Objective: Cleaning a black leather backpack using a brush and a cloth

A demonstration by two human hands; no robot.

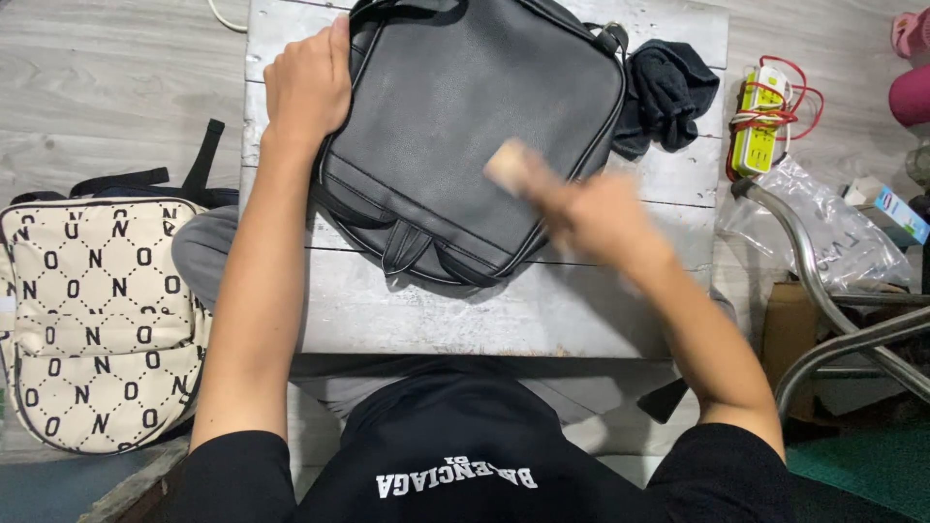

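1. A black leather-like backpack (465, 136) is laid flat on a small whitewashed wooden table (436, 310), towards the far side, with its straps pointing near.
2. The bag's far-left corner is pressed down by the left hand (308, 82), palm flat and fingers curled over the edge; the bag appears to be steadied this way against rubbing.
3. A small pale block, perhaps a brush or sponge (507, 165), is gripped in the right hand (591, 218) and held against the bag's right half. The hand is blurred by motion, so the exact grip cannot be told.
4. A dark cloth (664, 92) is bunched just right of the bag, within reach.
5. A cream backpack with a letter pattern (92, 320) lies on the left; it is zipped, so any contents are hidden.
6. A clear plastic bag (823, 228) lies far right, near a power strip (758, 121); its contents cannot be made out.
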